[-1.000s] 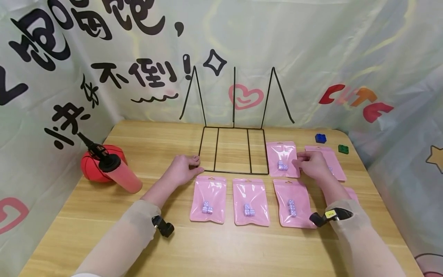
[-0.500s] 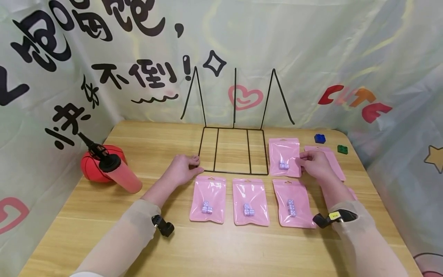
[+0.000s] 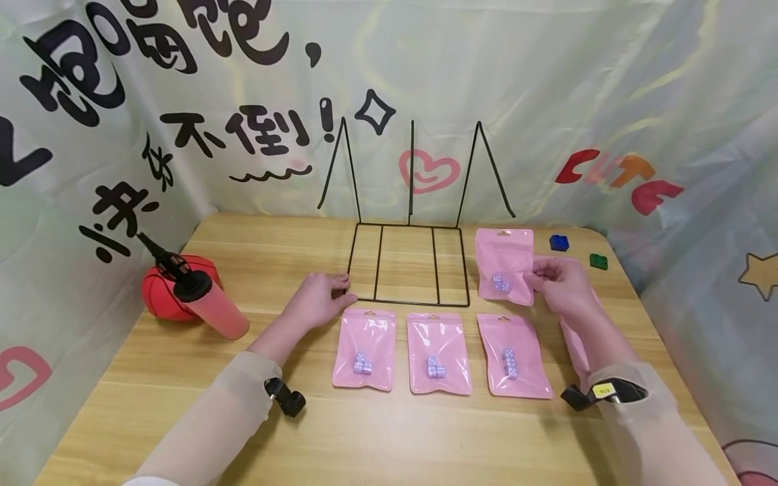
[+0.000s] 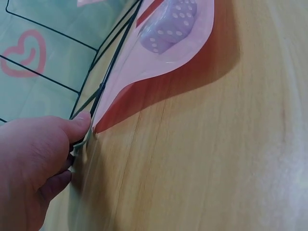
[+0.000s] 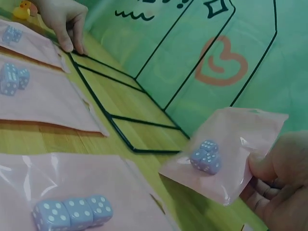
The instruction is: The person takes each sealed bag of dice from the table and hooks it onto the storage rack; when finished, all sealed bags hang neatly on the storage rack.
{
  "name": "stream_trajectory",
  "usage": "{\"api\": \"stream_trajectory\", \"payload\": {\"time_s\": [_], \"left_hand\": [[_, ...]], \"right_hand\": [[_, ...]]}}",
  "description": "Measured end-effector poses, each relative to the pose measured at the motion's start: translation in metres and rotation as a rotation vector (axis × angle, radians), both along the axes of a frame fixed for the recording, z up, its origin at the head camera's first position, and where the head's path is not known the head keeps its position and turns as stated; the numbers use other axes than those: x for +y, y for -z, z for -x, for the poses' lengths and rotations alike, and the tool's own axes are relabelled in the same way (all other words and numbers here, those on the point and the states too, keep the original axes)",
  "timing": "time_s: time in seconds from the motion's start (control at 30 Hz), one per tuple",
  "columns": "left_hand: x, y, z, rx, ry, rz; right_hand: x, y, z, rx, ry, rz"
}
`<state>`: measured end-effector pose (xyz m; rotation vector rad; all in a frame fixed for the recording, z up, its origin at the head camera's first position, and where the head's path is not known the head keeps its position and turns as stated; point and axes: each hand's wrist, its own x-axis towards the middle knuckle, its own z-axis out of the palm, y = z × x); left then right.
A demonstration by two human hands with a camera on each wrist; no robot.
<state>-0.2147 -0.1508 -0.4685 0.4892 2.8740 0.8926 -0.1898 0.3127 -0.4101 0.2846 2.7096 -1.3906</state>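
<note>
My left hand (image 3: 317,297) pinches the front left corner of a black wire rack (image 3: 438,303), as the left wrist view also shows. The rack stands on the table with its upright prongs against the backdrop. Between thumb and fingers, my right hand (image 3: 565,287) holds the right edge of a pink zip bag (image 3: 503,253). Purple dice (image 5: 206,158) show through that bag, which is tilted and lifted off the table. Three more pink bags with dice lie in a row before the rack: a left bag (image 3: 365,334), a middle bag (image 3: 439,341) and a right bag (image 3: 518,341).
Further pink plastic (image 3: 577,347) lies partly hidden under my right forearm. A blue brick (image 3: 559,243) and a green brick (image 3: 598,261) sit at the back right. A pink cylinder (image 3: 220,310) with a black top stands at left, by a red ball (image 3: 159,297).
My right hand has raised the pink bag from the table and moved it back and slightly right; the bag now tilts. My left hand has stayed on the rack corner.
</note>
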Motion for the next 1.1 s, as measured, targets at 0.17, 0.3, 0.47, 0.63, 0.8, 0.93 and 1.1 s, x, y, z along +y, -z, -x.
{"api": "stream_trajectory", "payload": {"time_s": [0.17,0.3,0.47,0.63,0.8,0.93,1.1], "left_hand": [[-0.001,0.000,-0.002,0.045,0.013,0.033],[-0.002,0.002,-0.003,0.075,0.012,0.044],[-0.003,0.006,-0.002,0.100,0.018,0.060],[-0.003,0.008,-0.002,0.110,0.023,0.075],[-0.003,0.008,-0.002,0.100,0.021,0.071],[-0.002,0.007,-0.002,0.083,0.015,0.061],[-0.002,0.006,-0.002,0.085,0.013,0.046]], "right_hand": [[-0.004,-0.010,-0.009,0.048,-0.013,0.053],[-0.007,-0.018,-0.017,0.096,-0.028,0.071],[-0.011,-0.027,-0.029,0.157,-0.052,0.080],[-0.017,-0.037,-0.041,0.202,-0.071,0.091],[-0.026,-0.044,-0.049,0.281,-0.095,0.121],[-0.033,-0.048,-0.055,0.343,-0.118,0.140],[-0.039,-0.056,-0.063,0.412,-0.163,0.164]]}}
